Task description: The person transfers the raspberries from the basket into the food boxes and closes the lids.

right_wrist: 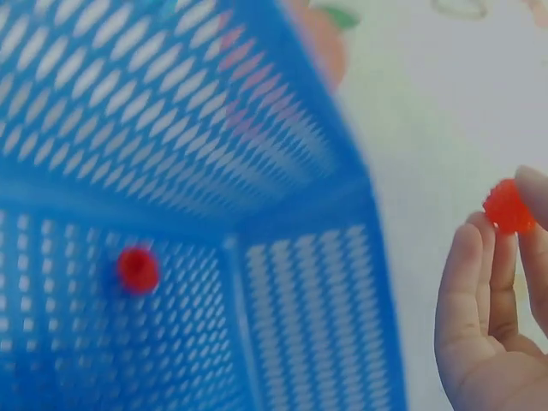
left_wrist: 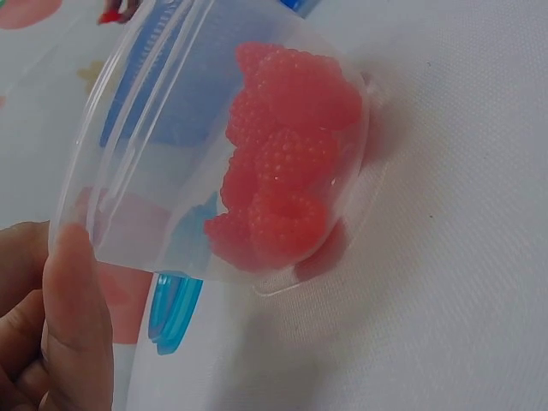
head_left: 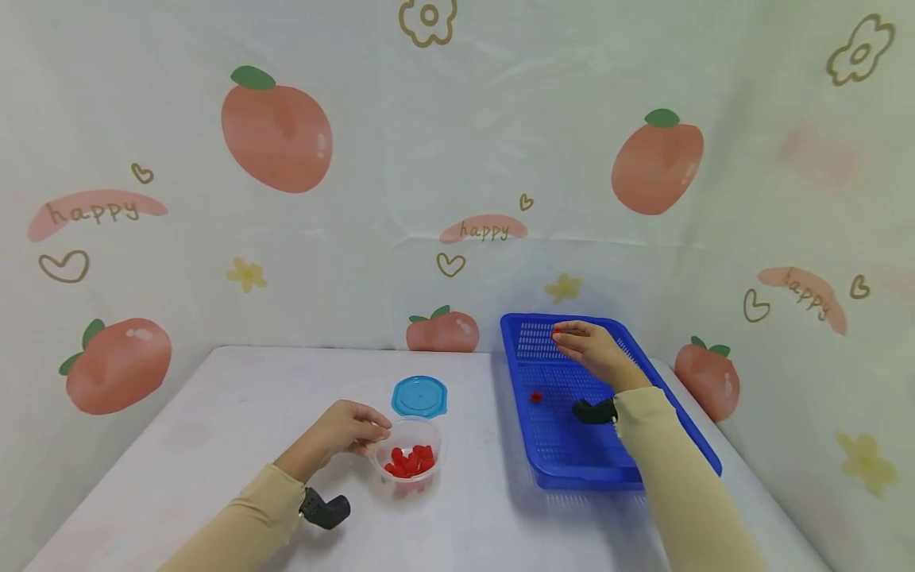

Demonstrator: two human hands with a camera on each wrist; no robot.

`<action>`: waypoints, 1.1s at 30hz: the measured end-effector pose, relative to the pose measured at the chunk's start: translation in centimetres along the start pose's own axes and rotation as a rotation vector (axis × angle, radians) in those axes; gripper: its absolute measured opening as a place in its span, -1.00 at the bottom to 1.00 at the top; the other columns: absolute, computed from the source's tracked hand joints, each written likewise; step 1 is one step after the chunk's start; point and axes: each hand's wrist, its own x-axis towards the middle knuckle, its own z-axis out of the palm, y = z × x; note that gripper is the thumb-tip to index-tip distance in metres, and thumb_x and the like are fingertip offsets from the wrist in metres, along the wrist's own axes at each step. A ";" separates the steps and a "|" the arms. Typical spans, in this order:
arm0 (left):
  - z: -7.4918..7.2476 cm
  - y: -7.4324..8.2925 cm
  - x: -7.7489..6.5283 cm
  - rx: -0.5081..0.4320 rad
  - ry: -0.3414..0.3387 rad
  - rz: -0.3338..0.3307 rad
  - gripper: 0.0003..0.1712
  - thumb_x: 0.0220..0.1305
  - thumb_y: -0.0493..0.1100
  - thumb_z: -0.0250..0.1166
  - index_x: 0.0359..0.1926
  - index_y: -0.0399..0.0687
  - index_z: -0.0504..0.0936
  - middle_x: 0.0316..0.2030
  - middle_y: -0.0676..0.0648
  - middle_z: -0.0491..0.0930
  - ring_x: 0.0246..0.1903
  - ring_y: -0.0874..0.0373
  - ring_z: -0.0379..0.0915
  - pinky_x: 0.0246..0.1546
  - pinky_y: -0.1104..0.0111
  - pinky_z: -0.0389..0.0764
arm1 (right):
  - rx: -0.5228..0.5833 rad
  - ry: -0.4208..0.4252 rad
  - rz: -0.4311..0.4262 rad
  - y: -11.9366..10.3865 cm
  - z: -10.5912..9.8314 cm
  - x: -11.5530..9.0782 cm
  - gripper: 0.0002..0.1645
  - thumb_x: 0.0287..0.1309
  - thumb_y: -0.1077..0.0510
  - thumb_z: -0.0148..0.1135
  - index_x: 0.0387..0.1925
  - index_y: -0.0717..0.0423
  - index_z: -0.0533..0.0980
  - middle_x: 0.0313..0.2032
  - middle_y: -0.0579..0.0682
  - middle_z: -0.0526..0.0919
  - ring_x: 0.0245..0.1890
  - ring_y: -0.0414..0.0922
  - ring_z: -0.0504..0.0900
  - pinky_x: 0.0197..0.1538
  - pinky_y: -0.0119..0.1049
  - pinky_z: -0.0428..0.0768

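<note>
My left hand [head_left: 348, 429] pinches the rim of a clear plastic bowl [head_left: 441, 445] between thumb and fingers. Several red raspberries [left_wrist: 291, 154] lie heaped in the bowl, which stands on the table. Above the far part of a blue plastic basket [head_left: 525, 453], my right hand [head_left: 589, 349] pinches one raspberry [right_wrist: 509, 207] at its fingertips. Another raspberry [right_wrist: 138, 270] sits on the basket's perforated floor, toward its left side.
A light-blue lid [head_left: 419, 396] lies on the white table [head_left: 286, 381] just behind the bowl. The basket's raised walls stand on the right side, near the fruit-printed backdrop [head_left: 386, 159].
</note>
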 end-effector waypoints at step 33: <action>0.1 -0.2 0.1 -0.002 -0.003 -0.003 -0.83 0.18 -0.19 0.37 -0.22 -0.18 0.71 -0.44 -0.09 0.63 -0.55 0.12 0.44 -0.49 0.41 0.63 | 0.327 0.167 -0.162 -3.8 16.4 -6.7 -0.69 0.21 0.33 0.23 0.00 0.31 0.49 -0.15 -0.06 0.58 -0.11 -0.16 0.61 0.07 -0.41 0.59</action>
